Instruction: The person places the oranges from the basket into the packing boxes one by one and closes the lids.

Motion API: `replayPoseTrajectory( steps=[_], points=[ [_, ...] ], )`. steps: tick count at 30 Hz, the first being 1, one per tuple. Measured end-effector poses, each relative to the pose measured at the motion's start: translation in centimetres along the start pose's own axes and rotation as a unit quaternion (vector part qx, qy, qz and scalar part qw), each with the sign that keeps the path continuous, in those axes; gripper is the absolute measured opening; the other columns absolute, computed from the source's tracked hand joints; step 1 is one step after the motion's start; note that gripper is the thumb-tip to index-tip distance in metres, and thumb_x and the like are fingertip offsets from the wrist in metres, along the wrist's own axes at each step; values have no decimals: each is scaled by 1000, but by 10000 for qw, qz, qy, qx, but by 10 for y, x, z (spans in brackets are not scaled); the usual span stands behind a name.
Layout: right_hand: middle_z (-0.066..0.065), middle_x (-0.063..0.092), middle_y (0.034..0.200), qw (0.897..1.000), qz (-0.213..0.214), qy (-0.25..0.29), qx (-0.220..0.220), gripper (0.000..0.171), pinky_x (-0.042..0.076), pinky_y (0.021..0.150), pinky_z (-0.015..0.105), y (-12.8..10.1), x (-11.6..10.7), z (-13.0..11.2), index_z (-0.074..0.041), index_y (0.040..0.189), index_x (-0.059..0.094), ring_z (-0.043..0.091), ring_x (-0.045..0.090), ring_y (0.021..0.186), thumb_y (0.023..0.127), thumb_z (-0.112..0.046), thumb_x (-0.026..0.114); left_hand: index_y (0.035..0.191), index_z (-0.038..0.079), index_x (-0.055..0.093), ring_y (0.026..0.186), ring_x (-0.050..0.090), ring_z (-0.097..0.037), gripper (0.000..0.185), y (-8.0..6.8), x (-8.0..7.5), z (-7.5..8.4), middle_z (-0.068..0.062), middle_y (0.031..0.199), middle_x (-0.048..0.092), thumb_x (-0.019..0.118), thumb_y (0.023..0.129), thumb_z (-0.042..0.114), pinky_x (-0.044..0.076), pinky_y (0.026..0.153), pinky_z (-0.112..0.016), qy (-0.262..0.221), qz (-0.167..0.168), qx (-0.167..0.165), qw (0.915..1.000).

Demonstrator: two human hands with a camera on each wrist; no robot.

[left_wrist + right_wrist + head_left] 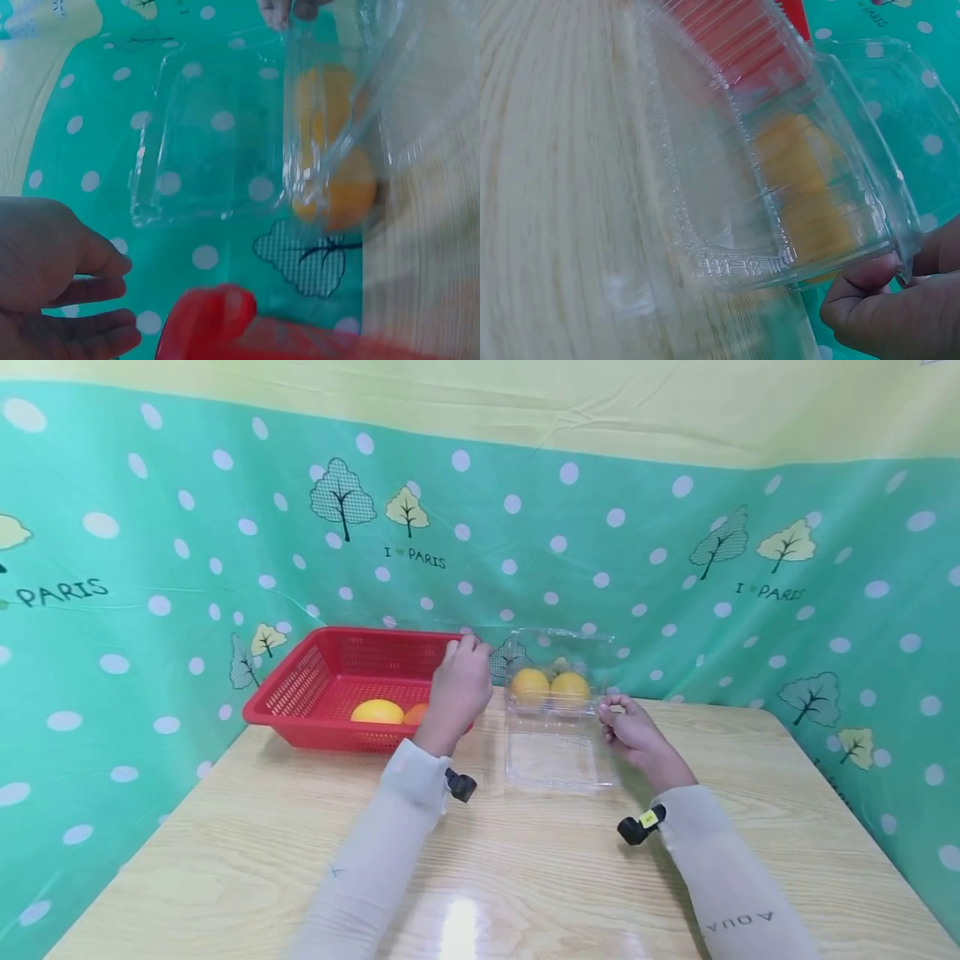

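A clear plastic clamshell box (551,760) stands opened up at the table's back, its hinge side partly raised. Two oranges (530,683) show through the plastic; whether they lie inside or behind a wall I cannot tell. My right hand (636,735) pinches the box's right edge between thumb and fingers, as the right wrist view confirms on the plastic rim (900,244). Over the right rim of a red basket (300,731) hovers my left hand (461,689), its fingers loosely bent with nothing between them in the left wrist view.
Inside the basket lie a yellow-orange fruit (377,712) and a redder orange one (416,714), partly behind the left wrist. A green dotted cloth (525,560) hangs right behind the wooden table (540,877). Both wrists carry small black cameras.
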State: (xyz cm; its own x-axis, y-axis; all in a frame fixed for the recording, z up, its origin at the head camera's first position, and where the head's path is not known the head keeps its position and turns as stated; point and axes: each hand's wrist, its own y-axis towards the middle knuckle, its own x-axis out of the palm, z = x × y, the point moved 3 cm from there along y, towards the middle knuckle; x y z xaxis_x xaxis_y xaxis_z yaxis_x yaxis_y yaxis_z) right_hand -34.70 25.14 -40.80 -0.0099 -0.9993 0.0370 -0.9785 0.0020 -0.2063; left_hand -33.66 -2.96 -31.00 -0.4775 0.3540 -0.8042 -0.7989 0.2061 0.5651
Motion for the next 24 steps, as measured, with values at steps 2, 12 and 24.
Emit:
replayPoseTrajectory(
  steps=[2,12,24],
  points=[
    [2,42,98,9999,28,-96,-57,4,38,63,22,0,-1,0,-14,112,45,13,42,75,110,-12,42,122,2,69,102,58,-28,35,-1,-2,-7,-13,122,60,76,88,7,62,77,-41,130,-116,-27,9998],
    [6,47,97,9978,194,-542,-321,5,45,62,23,0,-2,3,-14,108,46,13,48,73,107,-10,49,123,3,69,101,58,-28,48,-10,-10,-45,-13,115,60,86,78,11,62,82,-45,303,-1118,-186,9931],
    [7,55,101,9949,9,-881,-500,7,50,64,23,0,-6,-2,-9,106,48,14,53,76,105,-9,55,130,7,68,104,61,-27,50,-9,-16,-81,-10,116,62,84,83,17,61,86,-44,13,-2500,76,9682]
  ],
)
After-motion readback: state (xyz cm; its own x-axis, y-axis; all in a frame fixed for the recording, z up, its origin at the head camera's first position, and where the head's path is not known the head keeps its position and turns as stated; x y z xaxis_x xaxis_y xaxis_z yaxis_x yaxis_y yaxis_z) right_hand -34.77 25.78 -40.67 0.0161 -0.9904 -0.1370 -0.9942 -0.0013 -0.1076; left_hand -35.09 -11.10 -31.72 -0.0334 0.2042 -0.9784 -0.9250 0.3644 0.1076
